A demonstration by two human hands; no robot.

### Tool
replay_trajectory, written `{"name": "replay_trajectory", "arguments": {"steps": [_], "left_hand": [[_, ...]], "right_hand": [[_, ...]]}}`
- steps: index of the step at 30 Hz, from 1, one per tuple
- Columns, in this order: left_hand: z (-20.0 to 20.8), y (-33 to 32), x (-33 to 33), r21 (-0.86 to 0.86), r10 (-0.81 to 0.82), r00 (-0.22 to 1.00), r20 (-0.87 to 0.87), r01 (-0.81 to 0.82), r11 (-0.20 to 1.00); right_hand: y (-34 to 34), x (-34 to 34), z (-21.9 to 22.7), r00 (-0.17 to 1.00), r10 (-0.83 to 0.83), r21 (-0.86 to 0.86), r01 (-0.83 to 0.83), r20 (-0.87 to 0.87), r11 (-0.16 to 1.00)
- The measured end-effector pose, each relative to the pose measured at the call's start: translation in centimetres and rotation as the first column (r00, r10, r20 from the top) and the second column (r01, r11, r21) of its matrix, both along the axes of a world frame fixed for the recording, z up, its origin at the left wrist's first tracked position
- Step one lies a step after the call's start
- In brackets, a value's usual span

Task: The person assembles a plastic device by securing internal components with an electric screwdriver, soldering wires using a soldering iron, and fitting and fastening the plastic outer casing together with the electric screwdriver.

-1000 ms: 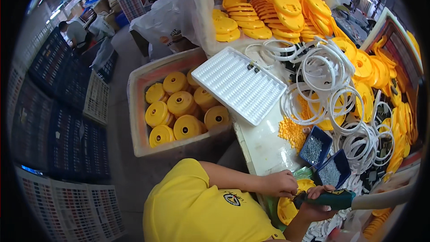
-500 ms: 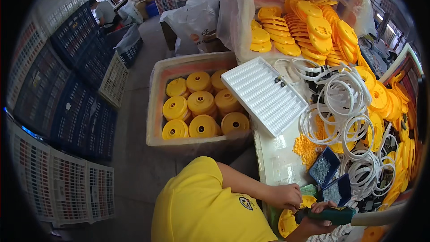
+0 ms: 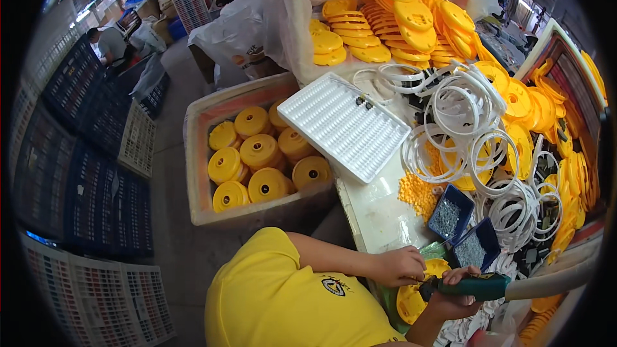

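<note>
My right hand point(image 3: 455, 302) is wrapped round a green power screwdriver point(image 3: 483, 287), which lies almost level. Its dark tip reaches left to a round yellow plastic part point(image 3: 410, 303). A long pale section runs from the tool's back end toward the right edge. My left hand point(image 3: 400, 266) is at the upper left of the yellow part, close to the tip, with the fingers pinched together; what they hold is too small to tell. Just beyond the hands stand two small dark blue trays, one point(image 3: 452, 212) and another point(image 3: 477, 249), both with small metal screws.
A white ribbed tray point(image 3: 344, 125) with a few black bits leans over a box point(image 3: 193, 173) of yellow round housings. White rings point(image 3: 466, 112) and small orange pieces point(image 3: 419, 196) cover the table. Yellow discs point(image 3: 411, 16) fill a lined box. Stacked crates point(image 3: 96, 186) stand left; people sit far back.
The whole view has shifted, so the table and boxes appear farther left and higher. Both hands stay at the yellow part, with the screwdriver still in the right hand.
</note>
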State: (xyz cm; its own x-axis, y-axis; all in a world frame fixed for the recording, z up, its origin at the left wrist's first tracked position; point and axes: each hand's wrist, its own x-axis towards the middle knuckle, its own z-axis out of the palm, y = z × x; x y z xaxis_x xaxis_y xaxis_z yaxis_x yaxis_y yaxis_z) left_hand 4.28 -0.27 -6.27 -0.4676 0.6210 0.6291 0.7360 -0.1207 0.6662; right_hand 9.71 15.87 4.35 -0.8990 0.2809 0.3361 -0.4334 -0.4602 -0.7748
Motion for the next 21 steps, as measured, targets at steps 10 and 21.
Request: {"name": "replay_trajectory", "arguments": {"steps": [10,21], "left_hand": [[0.5,-0.2,-0.1,0.050,0.125,0.992,-0.021,-0.124,0.991],[1.4,0.0,-0.7,0.014,0.099,0.994,-0.039,-0.098,0.995]], "right_hand": [[-0.7,-0.2,0.8,0.998,0.053,-0.075,-0.055,-0.032,0.996],[1.7,0.9,-4.7,0.986,0.148,-0.400,-0.169,-0.083,0.901]]}}
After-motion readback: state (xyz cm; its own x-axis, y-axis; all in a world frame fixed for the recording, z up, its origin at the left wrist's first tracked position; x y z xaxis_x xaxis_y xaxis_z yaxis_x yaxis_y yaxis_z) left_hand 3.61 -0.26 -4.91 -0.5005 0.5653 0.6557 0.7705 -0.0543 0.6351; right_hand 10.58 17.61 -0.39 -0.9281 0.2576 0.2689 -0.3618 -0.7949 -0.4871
